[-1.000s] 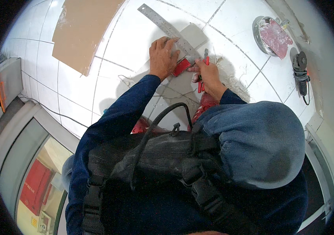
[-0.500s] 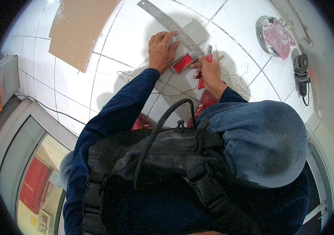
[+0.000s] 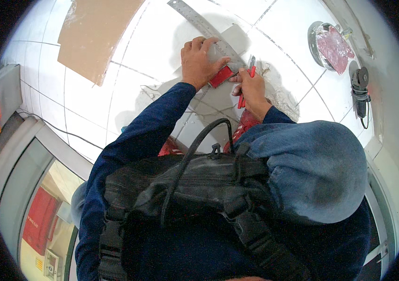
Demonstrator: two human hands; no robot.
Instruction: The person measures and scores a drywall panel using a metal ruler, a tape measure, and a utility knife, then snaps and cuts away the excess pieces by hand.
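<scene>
My left hand [image 3: 199, 61] grips a combination square, its fingers over the long steel blade [image 3: 188, 13] and its thumb beside the red-faced head [image 3: 221, 76]. The blade slants toward the far left, across a pale flat piece [image 3: 235, 38] on the floor. In my right hand [image 3: 253, 88] is a red utility knife [image 3: 253, 71], its metal tip pointing away from me. That hand is close to the right of the square's head, and its fingers partly hide the knife.
Brown board [image 3: 89, 44] lies at the far left on white tiles. To the right are a round metal container with a reddish sheet [image 3: 334, 49] on it and an angle grinder [image 3: 360, 91] by the wall. String [image 3: 279, 96] lies near my right wrist.
My left hand has shifted right along the square, its thumb now reaching over toward the head. The square has moved slightly right. My right hand keeps the knife in nearly the same place.
</scene>
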